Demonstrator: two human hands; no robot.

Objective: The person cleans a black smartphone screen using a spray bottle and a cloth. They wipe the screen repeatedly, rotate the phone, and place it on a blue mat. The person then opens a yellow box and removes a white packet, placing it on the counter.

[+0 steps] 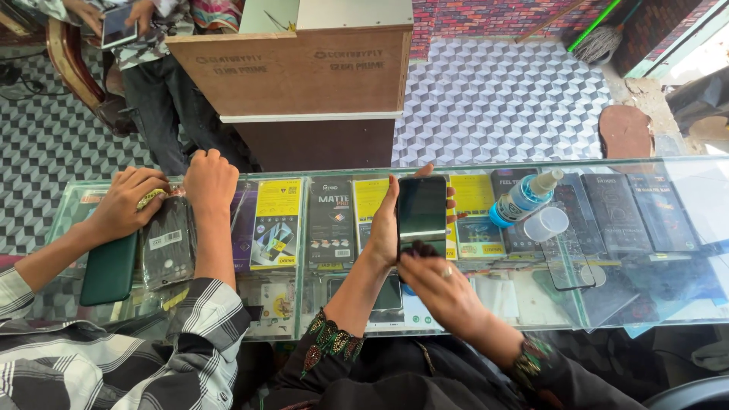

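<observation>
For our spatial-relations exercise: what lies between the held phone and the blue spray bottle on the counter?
In the head view, only bare glass counter, with yellow packets beneath it, separates the phone from the spray bottle.
</observation>
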